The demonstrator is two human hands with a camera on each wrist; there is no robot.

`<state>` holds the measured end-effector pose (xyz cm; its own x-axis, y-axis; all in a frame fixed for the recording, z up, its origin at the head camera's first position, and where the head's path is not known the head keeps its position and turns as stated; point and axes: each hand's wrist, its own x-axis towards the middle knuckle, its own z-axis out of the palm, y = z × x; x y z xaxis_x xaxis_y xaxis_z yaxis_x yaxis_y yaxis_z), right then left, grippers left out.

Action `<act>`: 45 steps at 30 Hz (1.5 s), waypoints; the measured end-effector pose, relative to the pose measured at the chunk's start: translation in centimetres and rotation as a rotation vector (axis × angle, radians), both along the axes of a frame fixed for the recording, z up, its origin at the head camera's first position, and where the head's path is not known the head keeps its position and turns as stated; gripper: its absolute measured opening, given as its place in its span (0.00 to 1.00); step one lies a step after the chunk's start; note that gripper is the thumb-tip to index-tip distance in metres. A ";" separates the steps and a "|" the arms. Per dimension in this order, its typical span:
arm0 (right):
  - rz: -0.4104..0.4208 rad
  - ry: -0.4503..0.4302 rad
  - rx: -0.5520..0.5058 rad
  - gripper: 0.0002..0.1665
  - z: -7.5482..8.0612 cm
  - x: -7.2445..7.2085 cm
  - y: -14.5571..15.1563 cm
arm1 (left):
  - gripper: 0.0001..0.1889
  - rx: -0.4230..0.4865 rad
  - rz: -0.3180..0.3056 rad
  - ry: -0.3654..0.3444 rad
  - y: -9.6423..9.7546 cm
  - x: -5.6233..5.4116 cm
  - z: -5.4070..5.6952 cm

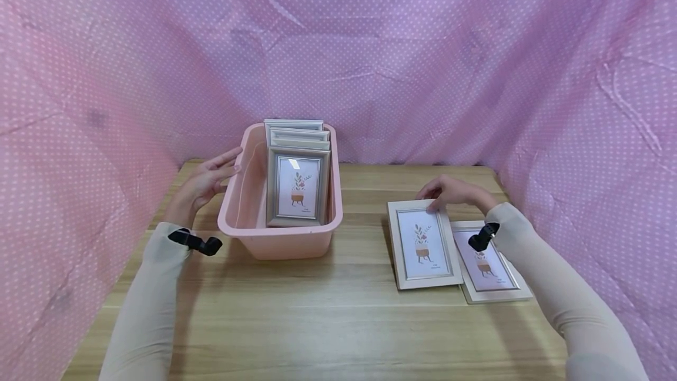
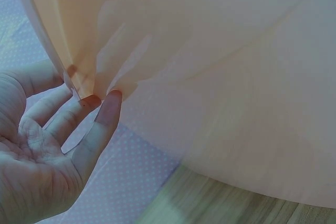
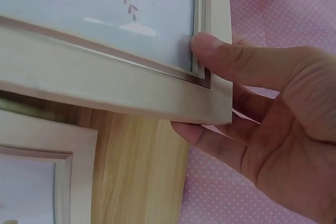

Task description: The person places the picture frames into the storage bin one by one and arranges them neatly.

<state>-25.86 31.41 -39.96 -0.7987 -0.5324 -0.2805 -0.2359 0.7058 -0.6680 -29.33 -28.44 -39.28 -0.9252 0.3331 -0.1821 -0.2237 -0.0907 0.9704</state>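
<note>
My left hand holds the left rim of a pink plastic bin; in the left wrist view its fingertips meet the bin's edge and wall. White and beige picture frames lean one behind another inside, the front one a taupe frame with a potted-plant print. At the right, my right hand grips the top edge of a cream picture frame. The right wrist view shows the thumb on its face and fingers beneath. Another cream picture frame lies to its right, partly under my forearm.
A wooden table carries the bin and the loose frames. Pink polka-dot cloth hangs behind and along both sides. Each wrist wears a black camera strap.
</note>
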 end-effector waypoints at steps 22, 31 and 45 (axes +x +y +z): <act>-0.083 0.030 -0.092 0.23 2.7 -0.2 0.2 | 0.36 -0.003 -0.013 0.002 0.0 0.0 0.0; -0.078 0.036 -0.118 0.21 3.5 -0.4 -0.1 | 0.36 -0.012 -0.005 0.000 0.0 0.1 0.0; -0.107 0.033 -0.158 0.20 4.9 0.0 -0.4 | 0.36 -0.018 -0.006 0.006 0.0 0.2 0.0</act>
<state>-25.90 31.00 -35.06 -0.8605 -0.4792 -0.1727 -0.1886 0.6147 -0.7659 -29.14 -28.47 -39.24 -0.9242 0.3356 -0.1824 -0.2180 -0.0713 0.9733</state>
